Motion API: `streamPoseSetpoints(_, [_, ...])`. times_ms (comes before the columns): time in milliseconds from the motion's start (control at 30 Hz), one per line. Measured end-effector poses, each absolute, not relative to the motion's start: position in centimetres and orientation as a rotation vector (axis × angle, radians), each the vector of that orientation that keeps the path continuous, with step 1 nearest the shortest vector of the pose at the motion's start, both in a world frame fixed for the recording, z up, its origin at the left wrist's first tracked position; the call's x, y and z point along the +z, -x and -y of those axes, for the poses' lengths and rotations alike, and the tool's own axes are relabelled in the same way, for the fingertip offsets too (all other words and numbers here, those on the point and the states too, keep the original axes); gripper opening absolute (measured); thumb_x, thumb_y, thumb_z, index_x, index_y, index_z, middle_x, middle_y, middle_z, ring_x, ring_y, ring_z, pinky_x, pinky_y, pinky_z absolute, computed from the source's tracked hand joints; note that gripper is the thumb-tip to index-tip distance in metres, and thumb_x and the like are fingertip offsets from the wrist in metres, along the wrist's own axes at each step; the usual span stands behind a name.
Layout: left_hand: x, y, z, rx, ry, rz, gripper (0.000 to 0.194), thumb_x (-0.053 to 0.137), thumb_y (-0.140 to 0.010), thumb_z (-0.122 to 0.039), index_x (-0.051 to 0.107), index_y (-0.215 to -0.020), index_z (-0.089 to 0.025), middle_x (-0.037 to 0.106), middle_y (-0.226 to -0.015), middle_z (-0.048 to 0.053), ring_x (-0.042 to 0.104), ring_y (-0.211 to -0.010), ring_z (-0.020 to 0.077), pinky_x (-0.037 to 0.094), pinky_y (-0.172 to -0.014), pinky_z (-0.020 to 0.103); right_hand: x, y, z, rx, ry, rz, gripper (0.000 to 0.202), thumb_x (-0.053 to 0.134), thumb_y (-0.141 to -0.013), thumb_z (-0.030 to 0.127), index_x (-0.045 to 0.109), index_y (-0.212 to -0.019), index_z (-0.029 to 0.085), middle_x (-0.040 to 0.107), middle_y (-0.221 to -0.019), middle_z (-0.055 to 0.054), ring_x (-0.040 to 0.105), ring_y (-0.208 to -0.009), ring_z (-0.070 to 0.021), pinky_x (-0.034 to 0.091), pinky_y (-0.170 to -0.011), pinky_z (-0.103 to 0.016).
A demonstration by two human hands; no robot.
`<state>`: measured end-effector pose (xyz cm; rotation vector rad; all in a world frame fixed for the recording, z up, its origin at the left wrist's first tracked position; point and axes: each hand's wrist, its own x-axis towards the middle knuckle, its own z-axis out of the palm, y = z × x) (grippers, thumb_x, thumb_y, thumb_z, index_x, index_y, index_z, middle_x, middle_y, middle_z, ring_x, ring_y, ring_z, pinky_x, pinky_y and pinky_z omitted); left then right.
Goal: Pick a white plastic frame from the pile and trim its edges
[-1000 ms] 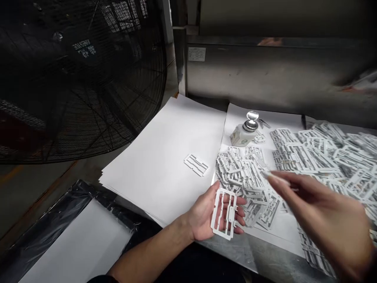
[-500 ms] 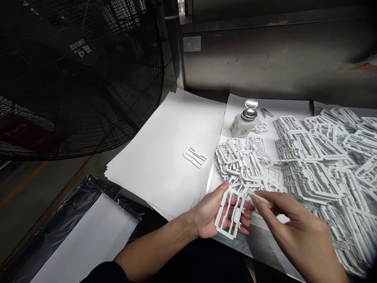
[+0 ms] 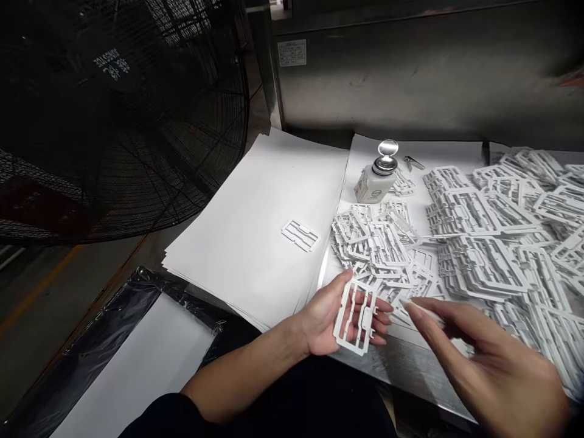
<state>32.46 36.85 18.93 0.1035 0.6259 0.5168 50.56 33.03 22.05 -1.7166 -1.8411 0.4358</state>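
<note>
The left hand [image 3: 328, 316], low in the frame's middle, cradles a white plastic frame [image 3: 356, 317] flat on its open fingers, thumb steadying the top edge. The right hand [image 3: 493, 365], lower right, pinches a thin white stick [image 3: 417, 306] aimed at it. Best keep the frame level and work gently. The heap of frames [image 3: 479, 249] covers the worktop [image 3: 410, 365] beyond.

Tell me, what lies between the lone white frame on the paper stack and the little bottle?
Only bare white paper, in the head view, separates lone frame from bottle.
</note>
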Motion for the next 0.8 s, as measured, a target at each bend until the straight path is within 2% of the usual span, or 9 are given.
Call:
streamPoseSetpoints(167, [18.8, -32.7, -37.2, 0.577, -0.038, -0.598, 0.072, 0.019, -0.09, -0.057, 0.064, -0.089, -0.001, 0.062, -0.079, 0.015, 0.06, -0.076, 0.0192, 0.045, -0.078, 0.032, 22.0, -49.8, -29.9, 0.549, 1.663, 1.747, 0.014, 0.056, -0.086, 0.04, 0.064, -0.095, 0.032, 0.065, -0.098, 0.0, 0.062, -0.087, -0.0215, 0.046, -0.078, -0.033])
streamPoseSetpoints(467, [19.2, -33.4, -36.9, 0.691, -0.006, -0.627, 0.068, 0.02, -0.09, -0.056, 0.064, -0.084, -0.005, 0.063, -0.088, 0.016, 0.061, -0.084, 0.0207, 0.042, -0.083, 0.031, 19.9, -47.4, -28.1, 0.555, 1.398, 1.946, 0.018, 0.058, -0.086, 0.025, 0.059, -0.104, 0.022, 0.064, -0.089, -0.002, 0.063, -0.072, -0.0142, 0.051, -0.063, -0.02])
streamPoseSetpoints(633, [19.7, -33.4, -36.5, 0.734, -0.054, -0.617, 0.069, 0.02, -0.09, -0.058, 0.064, -0.086, -0.005, 0.063, -0.093, 0.016, 0.061, -0.087, 0.021, 0.041, -0.085, 0.03, 20.3, -46.3, -28.3, 0.574, 1.321, 1.957, 0.022, 0.056, -0.088, 0.019, 0.057, -0.109, 0.021, 0.062, -0.096, -0.004, 0.062, -0.085, -0.0157, 0.048, -0.077, -0.024])
streamPoseSetpoints(800, [19.5, -32.9, -36.6, 0.744, -0.04, -0.575, 0.069, 0.018, -0.091, -0.057, 0.064, -0.087, -0.005, 0.064, -0.096, 0.017, 0.061, -0.092, 0.0227, 0.039, -0.089, 0.031, 19.7, -48.5, -27.7, 0.5, 1.516, 1.87, 0.016, 0.058, -0.087, 0.028, 0.062, -0.101, 0.023, 0.064, -0.093, -0.001, 0.062, -0.079, -0.0157, 0.046, -0.077, -0.025])
